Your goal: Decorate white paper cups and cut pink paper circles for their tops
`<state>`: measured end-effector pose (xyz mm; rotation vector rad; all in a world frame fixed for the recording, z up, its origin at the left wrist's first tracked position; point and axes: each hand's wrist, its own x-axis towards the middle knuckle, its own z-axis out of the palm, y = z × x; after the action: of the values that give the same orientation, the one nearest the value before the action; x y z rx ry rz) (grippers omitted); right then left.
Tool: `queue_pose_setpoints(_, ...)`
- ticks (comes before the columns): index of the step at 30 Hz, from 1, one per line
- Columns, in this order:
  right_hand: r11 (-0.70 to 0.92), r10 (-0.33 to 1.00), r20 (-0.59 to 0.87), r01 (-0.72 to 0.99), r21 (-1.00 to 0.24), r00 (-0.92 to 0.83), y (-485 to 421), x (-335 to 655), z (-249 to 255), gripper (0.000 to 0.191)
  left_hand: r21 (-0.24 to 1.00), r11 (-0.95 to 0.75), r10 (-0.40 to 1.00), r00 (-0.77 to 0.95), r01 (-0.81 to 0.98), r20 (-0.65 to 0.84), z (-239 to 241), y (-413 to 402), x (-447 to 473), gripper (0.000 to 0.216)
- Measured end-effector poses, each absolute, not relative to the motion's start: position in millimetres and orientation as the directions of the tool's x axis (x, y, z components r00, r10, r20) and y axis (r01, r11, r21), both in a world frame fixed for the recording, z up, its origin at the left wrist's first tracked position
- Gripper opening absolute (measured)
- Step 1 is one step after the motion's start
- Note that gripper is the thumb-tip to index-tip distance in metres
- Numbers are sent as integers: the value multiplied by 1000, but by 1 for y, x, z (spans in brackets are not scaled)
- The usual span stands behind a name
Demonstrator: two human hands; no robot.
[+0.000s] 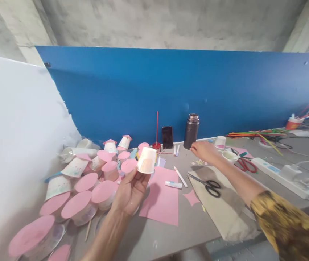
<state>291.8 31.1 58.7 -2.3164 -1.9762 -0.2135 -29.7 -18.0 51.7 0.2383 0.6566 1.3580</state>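
My left hand (130, 192) is raised above the table, palm up, with its fingertips closed on a white paper cup (146, 160) held upside down. My right hand (204, 150) reaches far forward over the grey table (171, 232), knuckles up and fingers curled down near small scraps beside a dark steel flask (191, 131). I cannot make out whether the right hand holds anything. Black scissors (208, 185) lie on a brown cardboard sheet (225, 210) just below my right forearm. A pink paper sheet (162, 197) lies under the cup.
Several cups with pink paper lids (86, 183) are heaped at the left. A white glue stick (173, 185), a marker (180, 176), a dark phone (167, 137) and a red stand (157, 145) are near the blue backboard (171, 90). Red scissors (245, 164), a power strip (285, 177) and coloured sticks (255, 134) lie at the right.
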Motion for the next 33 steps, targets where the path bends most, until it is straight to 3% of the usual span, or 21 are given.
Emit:
queue_pose_setpoints(2,-131,984,129,990,55,123,49,290,49,28,527,218,954,66,-821,-292,49,-6,-23,23)
queue_pose_setpoints(7,19,996,89,997,78,-26,88,277,20,38,530,233,941,52,-815,-333,21,14,-16,26)
queue_pose_setpoints(14,70,989,132,997,-19,-67,113,263,7,36,560,246,945,68,-791,-319,14,13,-19,35)
queue_pose_setpoints(22,-185,924,295,960,-211,243,27,306,15,19,666,314,931,83,-676,-354,25,6,-22,35)
queue_pose_setpoints(24,-281,843,387,920,-273,373,-9,341,31,22,695,319,932,82,-644,-353,27,5,-21,35)
queue_pose_setpoints(27,-418,632,511,812,-407,582,-57,403,51,42,710,285,944,59,-644,-325,31,4,-18,36)
queue_pose_setpoints(30,-425,534,450,687,-589,716,-79,446,46,67,715,309,932,51,-627,-359,30,5,-16,35)
queue_pose_setpoints(33,-376,586,379,654,-656,716,-70,457,20,58,716,307,940,82,-627,-332,21,9,-17,36)
